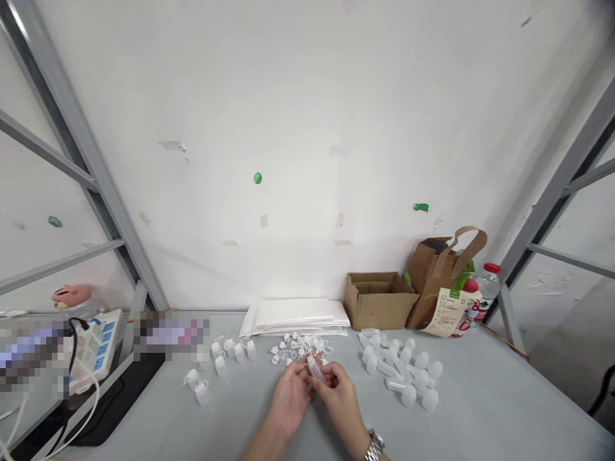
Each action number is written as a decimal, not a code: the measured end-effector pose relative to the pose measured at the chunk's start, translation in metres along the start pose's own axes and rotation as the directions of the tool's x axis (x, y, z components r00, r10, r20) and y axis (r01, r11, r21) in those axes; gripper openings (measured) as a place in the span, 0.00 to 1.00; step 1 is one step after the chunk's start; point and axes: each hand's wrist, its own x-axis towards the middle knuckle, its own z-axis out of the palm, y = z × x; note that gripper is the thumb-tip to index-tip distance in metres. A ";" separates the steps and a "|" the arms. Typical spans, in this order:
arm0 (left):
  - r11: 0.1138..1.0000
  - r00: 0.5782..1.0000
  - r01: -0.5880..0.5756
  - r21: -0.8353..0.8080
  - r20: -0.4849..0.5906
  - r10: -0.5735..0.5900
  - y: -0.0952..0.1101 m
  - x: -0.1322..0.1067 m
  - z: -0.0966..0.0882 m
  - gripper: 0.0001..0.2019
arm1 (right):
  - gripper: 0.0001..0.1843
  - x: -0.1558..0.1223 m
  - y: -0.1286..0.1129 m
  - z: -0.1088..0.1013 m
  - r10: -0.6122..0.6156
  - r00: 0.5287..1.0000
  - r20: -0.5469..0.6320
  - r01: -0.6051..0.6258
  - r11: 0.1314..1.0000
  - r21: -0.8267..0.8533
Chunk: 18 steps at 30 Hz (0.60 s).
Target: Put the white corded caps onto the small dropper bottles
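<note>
One small, white-capped, translucent plastic bottle [316, 370] is pinched by both the right hand [340, 398] and the left hand [292, 396], above a smooth grey tabletop [408, 436]; grey metal posts [98, 166] flank the tape-marked white wall [298, 115] behind.

1. Open lane along the front edge of the bench [202, 435], left of the left hand [292, 389].
2. Free toward the right front corner.
3. Loose bottles [421, 381] obstruct the right half; white caps [302, 352], the middle.
4. Cardboard box [384, 310] and white packets [298, 314] line the back edge.
</note>
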 end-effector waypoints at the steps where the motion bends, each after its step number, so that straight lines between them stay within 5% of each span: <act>1: 1.000 1.000 0.002 0.002 0.007 -0.002 0.000 0.000 0.000 0.15 | 0.15 0.000 -0.001 0.000 0.022 1.000 0.016 -0.023 0.999 0.032; 14: 1.000 1.000 -0.016 -0.012 0.017 0.016 0.000 0.002 -0.004 0.18 | 0.21 0.002 -0.011 -0.001 0.133 0.972 0.196 -0.179 0.954 0.241; 18: 0.997 0.998 -0.060 0.048 -0.029 0.062 0.000 -0.001 0.002 0.13 | 0.21 0.004 -0.014 -0.005 0.099 0.931 0.352 -0.221 0.918 0.328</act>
